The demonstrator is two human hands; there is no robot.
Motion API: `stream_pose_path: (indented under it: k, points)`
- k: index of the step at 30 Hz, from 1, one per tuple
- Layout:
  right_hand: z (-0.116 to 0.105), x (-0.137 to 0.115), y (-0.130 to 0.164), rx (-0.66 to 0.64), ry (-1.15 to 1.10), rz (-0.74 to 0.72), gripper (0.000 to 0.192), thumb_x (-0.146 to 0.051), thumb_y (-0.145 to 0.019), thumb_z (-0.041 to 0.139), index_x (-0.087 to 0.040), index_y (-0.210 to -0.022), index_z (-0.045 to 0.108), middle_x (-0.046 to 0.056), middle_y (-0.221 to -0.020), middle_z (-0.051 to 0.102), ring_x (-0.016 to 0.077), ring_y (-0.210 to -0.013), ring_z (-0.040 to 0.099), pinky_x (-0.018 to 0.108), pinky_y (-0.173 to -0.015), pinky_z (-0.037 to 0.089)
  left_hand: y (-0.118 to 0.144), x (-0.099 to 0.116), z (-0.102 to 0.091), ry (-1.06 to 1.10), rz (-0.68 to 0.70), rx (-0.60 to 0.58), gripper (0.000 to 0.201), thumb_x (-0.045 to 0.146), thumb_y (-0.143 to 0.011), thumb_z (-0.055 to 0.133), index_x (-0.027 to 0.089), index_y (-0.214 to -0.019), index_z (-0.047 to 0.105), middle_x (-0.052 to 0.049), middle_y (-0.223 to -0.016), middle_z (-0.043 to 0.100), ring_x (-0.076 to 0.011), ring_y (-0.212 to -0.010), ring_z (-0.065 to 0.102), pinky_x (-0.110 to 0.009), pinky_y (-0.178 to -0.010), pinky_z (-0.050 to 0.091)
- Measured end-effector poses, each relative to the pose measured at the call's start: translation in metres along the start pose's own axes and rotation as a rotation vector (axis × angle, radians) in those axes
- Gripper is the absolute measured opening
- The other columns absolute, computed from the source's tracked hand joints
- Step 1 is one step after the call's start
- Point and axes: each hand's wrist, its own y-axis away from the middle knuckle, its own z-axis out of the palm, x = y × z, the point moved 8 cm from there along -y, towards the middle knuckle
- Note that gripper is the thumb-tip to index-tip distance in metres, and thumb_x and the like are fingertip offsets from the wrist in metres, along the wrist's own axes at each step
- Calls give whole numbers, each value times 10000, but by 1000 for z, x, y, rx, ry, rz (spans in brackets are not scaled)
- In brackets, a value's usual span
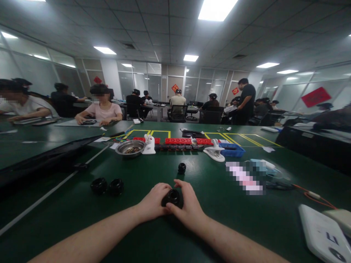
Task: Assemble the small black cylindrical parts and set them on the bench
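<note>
Between my two hands is a glossy black round piece (pixel 173 197) with a hole in its top; its exact kind I cannot make out. My left hand (pixel 155 199) closes around its left side, fingers at the far edge. My right hand (pixel 189 202) wraps the right side, with the thumb across the near edge. A smaller black round piece (pixel 181 168) stands on the table just beyond my hands. To the left sit two similar black round pieces, one (pixel 99 185) beside the other (pixel 116 186).
On the green table (pixel 148 168) are a metal bowl (pixel 118 149) of small parts, red bins (pixel 178 141), white clamps (pixel 149 144), a blue tray (pixel 233 150) and cables (pixel 279 184). A white device (pixel 315 226) lies at near right. A co-worker (pixel 102 109) sits across the table.
</note>
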Motion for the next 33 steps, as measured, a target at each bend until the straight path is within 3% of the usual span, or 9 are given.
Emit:
stream_pose_path:
  k: [3, 7, 10, 14, 17, 21, 25, 29, 33]
  points:
    - [-1, 1, 0, 8, -18, -9, 517, -128, -638, 549, -192, -1128, 398, 63, -1012, 508, 216, -994, 469, 410, -906, 347, 0, 1, -2, 25, -14, 9, 428, 326, -598, 686, 209, -983, 540, -54, -1051, 512, -253, -997, 461, -373, -873, 380]
    - [-1, -3, 1, -34, -66, -74, 631, -44, -600, 478, -213, -1191, 334, 63, -1112, 482, 214, -1079, 421, 422, -954, 297, 1, 4, -4, 14, -3, 20, 436, 343, -610, 680, 205, -999, 539, -60, -1054, 514, -256, -997, 459, -379, -880, 372]
    - [-5, -3, 1, 0, -46, -42, 592, -104, -627, 534, -194, -1182, 348, 83, -1140, 460, 227, -1090, 409, 421, -948, 303, 1, 4, -3, -7, 3, 5, 381, 363, -611, 683, 200, -933, 562, -57, -1057, 513, -255, -1003, 455, -374, -877, 374]
    - [-5, 1, -2, 41, 11, 36, 514, -196, -629, 608, -181, -1106, 417, 72, -1015, 508, 232, -983, 468, 421, -885, 358, 0, 3, -1, -18, 1, 6, 344, 346, -619, 674, 197, -910, 567, -56, -1048, 518, -253, -997, 460, -371, -871, 378]
    - [-2, 1, -2, 15, 6, 11, 470, -144, -637, 569, -176, -1086, 435, 63, -981, 525, 217, -954, 484, 409, -877, 369, -1, 4, -1, -7, 5, 8, 394, 317, -611, 678, 204, -968, 555, -57, -1060, 515, -253, -1007, 457, -376, -884, 370]
    - [-2, -4, 0, -39, -53, -79, 579, -44, -597, 476, -188, -1149, 381, 72, -1100, 493, 211, -1055, 439, 403, -937, 321, 0, 5, -3, -6, 11, 22, 431, 351, -624, 671, 198, -1005, 540, -67, -1061, 517, -255, -1006, 459, -385, -891, 368]
    - [-6, -3, 0, 4, -39, -44, 551, -115, -640, 527, -191, -1164, 374, 85, -1146, 460, 225, -1090, 415, 413, -943, 311, 0, 5, -3, -16, 9, 12, 389, 382, -618, 678, 197, -941, 565, -63, -1058, 515, -259, -1007, 457, -385, -888, 372]
    - [-5, 2, -2, 38, -2, 25, 520, -205, -640, 609, -189, -1121, 413, 75, -1035, 502, 233, -998, 467, 417, -885, 357, 0, 5, -3, -10, 9, 6, 350, 358, -621, 672, 206, -919, 568, -54, -1045, 522, -254, -996, 464, -384, -878, 379]
    - [-2, 1, -2, -7, -19, -5, 503, -127, -637, 559, -199, -1114, 419, 56, -1000, 516, 213, -970, 480, 405, -888, 356, 0, 4, -3, 19, 1, 18, 427, 334, -608, 677, 206, -993, 542, -55, -1054, 519, -254, -1006, 463, -379, -886, 374]
